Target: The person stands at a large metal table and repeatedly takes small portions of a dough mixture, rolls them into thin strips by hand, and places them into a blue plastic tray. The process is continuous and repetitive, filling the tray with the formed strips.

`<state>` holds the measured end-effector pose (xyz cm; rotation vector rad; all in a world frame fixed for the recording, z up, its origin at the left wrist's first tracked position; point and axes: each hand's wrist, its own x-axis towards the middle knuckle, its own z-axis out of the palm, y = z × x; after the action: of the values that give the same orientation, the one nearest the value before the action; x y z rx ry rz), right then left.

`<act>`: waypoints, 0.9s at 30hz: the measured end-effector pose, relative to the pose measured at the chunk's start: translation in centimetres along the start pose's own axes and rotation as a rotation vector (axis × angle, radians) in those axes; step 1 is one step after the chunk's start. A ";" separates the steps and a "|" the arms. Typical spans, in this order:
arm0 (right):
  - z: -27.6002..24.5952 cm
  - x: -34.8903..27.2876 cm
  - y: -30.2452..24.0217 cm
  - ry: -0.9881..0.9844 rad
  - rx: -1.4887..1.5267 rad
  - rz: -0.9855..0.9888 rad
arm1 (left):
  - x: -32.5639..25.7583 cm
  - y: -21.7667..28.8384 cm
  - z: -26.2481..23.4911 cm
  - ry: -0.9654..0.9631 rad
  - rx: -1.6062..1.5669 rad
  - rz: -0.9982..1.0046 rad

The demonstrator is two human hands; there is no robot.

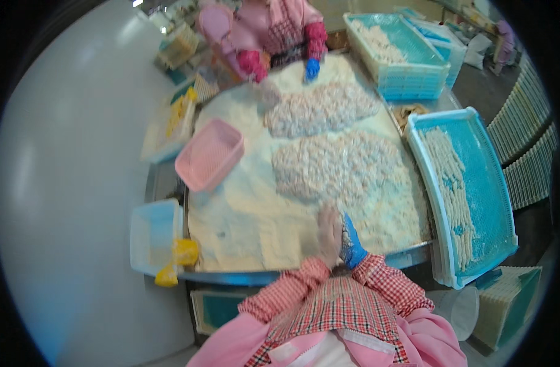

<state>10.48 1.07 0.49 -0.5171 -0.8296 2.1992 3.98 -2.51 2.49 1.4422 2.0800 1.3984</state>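
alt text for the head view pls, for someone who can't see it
A person's left hand and blue-gloved right hand are close together at the near side of a table spread with pale powder, beside two heaps of powdery lumps. A co-worker stands opposite; a pink basket is left, a blue tray of pale strips right.

Pink basket (214,150), pale translucent bin (152,227), yellow material (185,252) at its corner

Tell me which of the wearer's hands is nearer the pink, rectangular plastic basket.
Left. The left hand is below and right of the pink basket in the picture; the blue-gloved right hand is farther right. Neither touches the basket.
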 end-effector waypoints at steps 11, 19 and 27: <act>5.8 0.9 8.0 0.142 1.243 -0.682 | -1.7 -2.3 -3.2 -0.208 -0.013 0.180; 5.4 -0.4 9.6 0.141 0.885 -0.281 | -3.1 -5.7 -4.6 -0.247 0.290 0.241; 0.6 1.3 11.7 0.303 -0.083 0.393 | -4.1 -12.2 -13.3 -0.449 0.713 -0.307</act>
<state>3.58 -4.44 -7.31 -1.1035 -0.7005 2.3553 -9.91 -13.95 -1.81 1.3854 2.4317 0.1725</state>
